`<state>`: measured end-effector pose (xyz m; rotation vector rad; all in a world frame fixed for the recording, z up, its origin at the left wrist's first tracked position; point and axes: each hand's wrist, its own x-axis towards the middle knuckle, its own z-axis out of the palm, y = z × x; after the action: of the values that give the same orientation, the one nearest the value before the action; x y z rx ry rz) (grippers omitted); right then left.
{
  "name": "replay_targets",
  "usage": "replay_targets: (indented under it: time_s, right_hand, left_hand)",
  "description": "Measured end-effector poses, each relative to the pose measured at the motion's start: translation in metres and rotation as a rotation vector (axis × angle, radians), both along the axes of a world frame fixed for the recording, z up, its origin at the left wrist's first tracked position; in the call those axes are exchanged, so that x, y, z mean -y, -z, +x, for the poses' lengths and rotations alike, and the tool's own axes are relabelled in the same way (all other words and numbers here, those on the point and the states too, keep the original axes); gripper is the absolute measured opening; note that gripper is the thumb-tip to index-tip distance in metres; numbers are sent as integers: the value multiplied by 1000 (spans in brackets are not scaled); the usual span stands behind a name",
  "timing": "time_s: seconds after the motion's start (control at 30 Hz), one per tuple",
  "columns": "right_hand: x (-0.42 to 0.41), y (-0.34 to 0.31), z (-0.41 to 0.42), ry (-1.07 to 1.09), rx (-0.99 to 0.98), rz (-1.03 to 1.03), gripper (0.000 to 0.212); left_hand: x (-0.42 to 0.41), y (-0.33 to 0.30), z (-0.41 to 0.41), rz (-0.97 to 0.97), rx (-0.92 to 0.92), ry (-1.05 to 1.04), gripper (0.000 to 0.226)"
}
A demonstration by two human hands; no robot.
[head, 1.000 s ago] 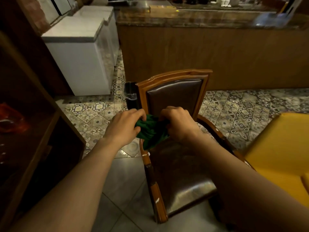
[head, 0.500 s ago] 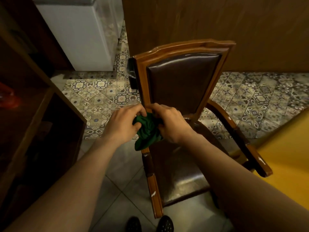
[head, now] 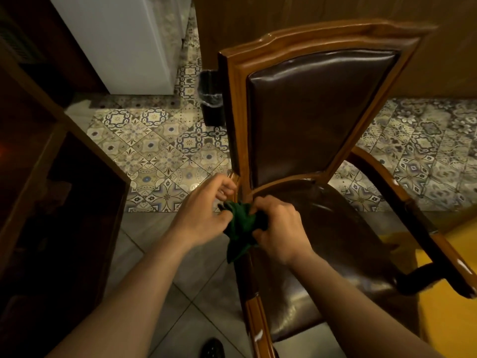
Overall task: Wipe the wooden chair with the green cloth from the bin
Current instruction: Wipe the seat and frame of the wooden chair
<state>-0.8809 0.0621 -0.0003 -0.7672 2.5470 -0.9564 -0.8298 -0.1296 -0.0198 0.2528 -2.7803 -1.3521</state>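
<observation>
The wooden chair (head: 317, 34) with dark brown leather back and seat stands right in front of me, turned slightly right. A crumpled green cloth (head: 240, 229) hangs bunched between both hands, just above the chair's left armrest near the rear of the seat. My left hand (head: 204, 215) pinches the cloth's left side with its fingers curled. My right hand (head: 277, 228) grips the cloth's right side over the seat's left edge. A small black bin (head: 210, 98) with a liner stands on the floor behind the chair's left side.
A white chest freezer (head: 124, 42) stands at the back left. A dark wooden cabinet (head: 51, 177) runs along the left. A wooden counter front (head: 438, 60) rises behind the chair. A yellow seat (head: 454, 319) is at the right. My shoe (head: 211, 348) shows below.
The view has tilted down and closed in on the chair. Both hands still hold the green cloth and have drifted a little lower, toward the armrest and seat corner.
</observation>
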Motion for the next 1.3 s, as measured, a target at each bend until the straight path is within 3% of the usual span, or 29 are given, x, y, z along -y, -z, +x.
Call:
replay_targets:
  time_s: [0.07,0.23,0.37,0.5,0.63,0.87,1.3]
  right_hand:
    - [-1,11,3,3,-7,3,42]
    - [2,33,2,5,-80,78,37]
    - [16,57,-2,36,-184,168,42]
    - [39,83,-1,63,-205,209,53]
    - [50,107,5,-7,-167,238,49]
    - [47,139,27,-89,-144,363,77]
    - [45,139,39,-11,-171,412,64]
  left_hand:
    - [13,17,-13,-58,34,26,51]
    - [25,65,-64,-480,105,221,50]
    - [23,104,-89,-575,214,400,58]
    - [25,128,-93,-620,199,502,64]
    - [30,142,-88,-643,141,516,64]
    - [36,155,-90,-641,89,478,64]
    - [28,160,-81,-667,89,452,72]
